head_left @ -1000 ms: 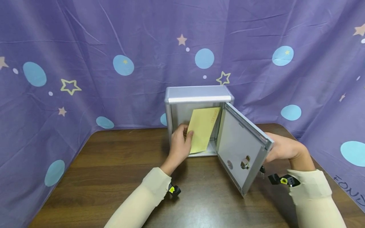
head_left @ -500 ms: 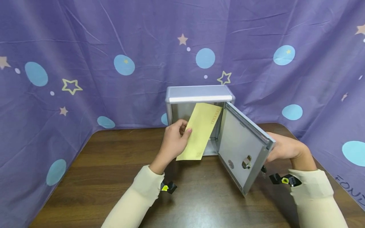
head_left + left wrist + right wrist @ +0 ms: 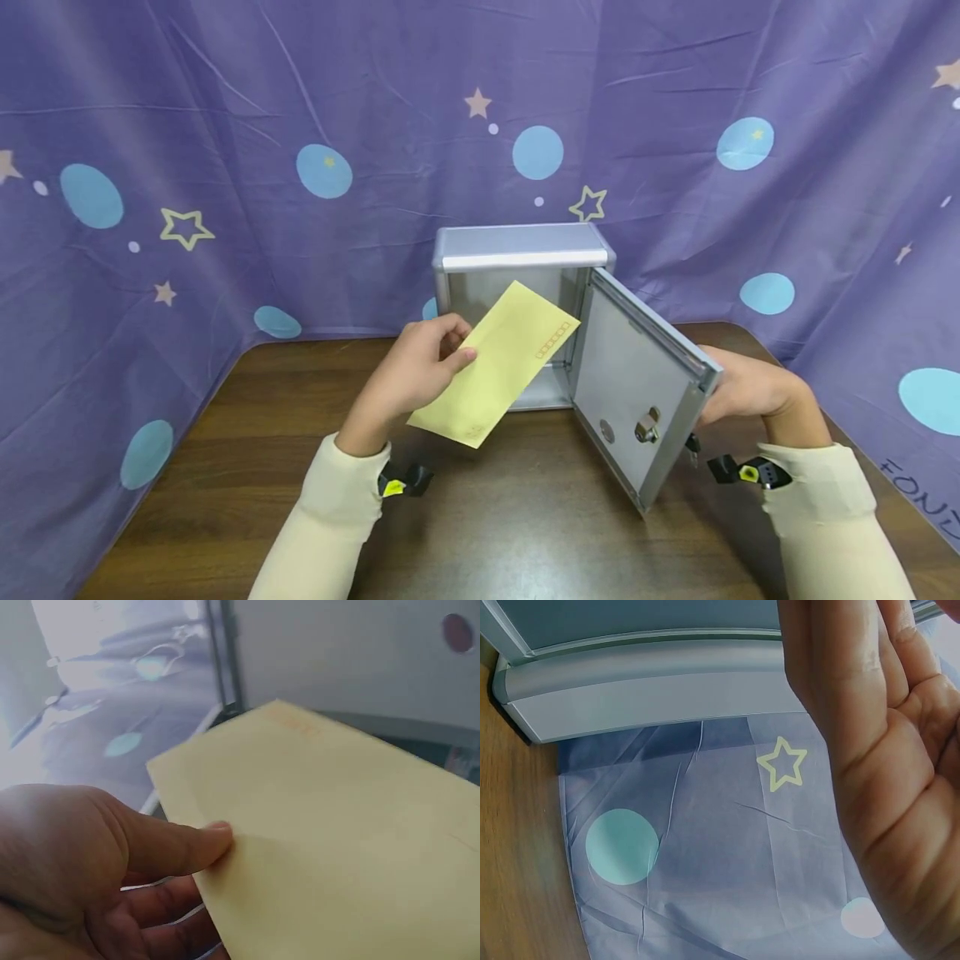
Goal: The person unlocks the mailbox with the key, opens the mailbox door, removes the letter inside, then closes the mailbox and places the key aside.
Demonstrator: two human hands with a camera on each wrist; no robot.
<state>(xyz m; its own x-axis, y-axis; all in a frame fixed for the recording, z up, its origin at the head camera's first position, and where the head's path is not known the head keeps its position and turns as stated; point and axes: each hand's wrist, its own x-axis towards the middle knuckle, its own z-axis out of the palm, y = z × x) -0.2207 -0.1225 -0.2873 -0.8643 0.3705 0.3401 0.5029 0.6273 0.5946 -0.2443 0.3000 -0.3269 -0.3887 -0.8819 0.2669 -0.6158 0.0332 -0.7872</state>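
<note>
My left hand [image 3: 416, 367] pinches a yellow paper envelope [image 3: 498, 367] by its long edge, thumb [image 3: 199, 847] on the near face. The envelope tilts in front of a silvery metal letter box [image 3: 525, 246], whose door [image 3: 637, 375] stands swung out to the right. A lock [image 3: 647, 427] sits on the door's inner face, and a dark-headed key [image 3: 692, 446] hangs on its outer side. My right hand [image 3: 750, 385] is at the door's free edge, its fingertips hidden behind the door. In the right wrist view, the fingers run out of the frame.
The box stands on a brown wooden table [image 3: 300, 417], close to a purple curtain [image 3: 390, 167] printed with stars and blue dots. The opened door juts out over the table's right half. Black wrist straps [image 3: 757, 475] sit at both cuffs.
My left hand has drawn the envelope out of the letter box, leftward and toward me, tilting it further. The right hand and the door have stayed nearly still.
</note>
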